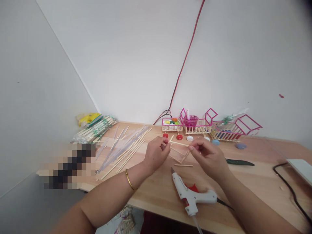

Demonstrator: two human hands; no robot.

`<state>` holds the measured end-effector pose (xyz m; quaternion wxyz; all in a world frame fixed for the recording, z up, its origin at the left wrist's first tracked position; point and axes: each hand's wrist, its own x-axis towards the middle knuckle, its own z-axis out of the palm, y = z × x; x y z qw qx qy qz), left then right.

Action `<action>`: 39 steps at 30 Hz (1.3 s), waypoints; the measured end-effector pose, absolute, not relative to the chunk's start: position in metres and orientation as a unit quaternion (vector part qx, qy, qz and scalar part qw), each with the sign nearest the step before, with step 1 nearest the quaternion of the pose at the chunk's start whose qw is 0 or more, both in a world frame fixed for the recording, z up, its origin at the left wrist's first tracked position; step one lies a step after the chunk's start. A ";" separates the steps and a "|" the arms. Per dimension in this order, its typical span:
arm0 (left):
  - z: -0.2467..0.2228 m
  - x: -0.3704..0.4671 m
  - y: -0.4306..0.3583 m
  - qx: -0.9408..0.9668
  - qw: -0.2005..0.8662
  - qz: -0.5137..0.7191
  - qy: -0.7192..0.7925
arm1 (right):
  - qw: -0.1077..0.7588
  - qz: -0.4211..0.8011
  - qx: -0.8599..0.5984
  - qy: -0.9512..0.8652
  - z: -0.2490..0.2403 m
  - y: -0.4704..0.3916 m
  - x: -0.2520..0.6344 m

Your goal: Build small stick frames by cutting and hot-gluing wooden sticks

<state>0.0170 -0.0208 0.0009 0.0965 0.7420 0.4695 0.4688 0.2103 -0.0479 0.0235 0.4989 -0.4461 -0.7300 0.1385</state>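
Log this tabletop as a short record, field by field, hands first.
Left hand: pinching one end of a thin stick
Right hand: pinching the same stick toward its other end
Beneath the hands: an angled stick frame; whether it joins the held stick is unclear
Nearer the person: white glue gun, lying with its nozzle pointing away
Left part of table: loose long sticks, spread out
Along the wall: three pink-edged stick carts
Left wrist: gold bracelet
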 end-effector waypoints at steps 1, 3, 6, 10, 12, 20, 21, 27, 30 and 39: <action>0.000 0.017 -0.020 0.745 0.103 0.471 0.462 | 0.511 0.142 -0.448 -0.720 0.023 -0.048 0.211; -0.002 0.016 -0.019 0.749 0.123 0.471 0.448 | 0.529 0.141 -0.457 -0.701 0.024 -0.048 0.213; -0.006 0.015 -0.016 0.750 0.161 0.473 0.433 | 0.554 0.141 -0.477 -0.668 0.027 -0.048 0.216; -0.009 0.015 -0.013 0.750 0.184 0.458 0.440 | 0.600 0.151 -0.509 -0.598 0.034 -0.041 0.230; -0.010 0.015 -0.012 0.758 0.188 0.432 0.450 | 0.594 0.154 -0.534 -0.582 0.035 -0.033 0.243; -0.006 0.004 0.000 0.739 0.254 0.431 0.451 | 0.288 0.207 -0.568 -0.743 0.026 -0.016 0.276; -0.005 0.003 0.001 0.738 0.266 0.432 0.446 | 0.276 0.202 -0.556 -0.757 0.026 -0.017 0.274; -0.004 0.007 -0.001 0.772 0.288 0.415 0.386 | 0.426 0.147 -0.514 -0.730 0.023 -0.017 0.249; -0.007 0.012 -0.003 0.797 0.283 0.402 0.351 | 0.455 0.182 -0.490 -0.721 0.023 -0.015 0.238; -0.014 0.012 0.002 0.815 0.240 0.400 0.344 | 0.345 0.152 -0.441 -0.815 0.052 -0.005 0.220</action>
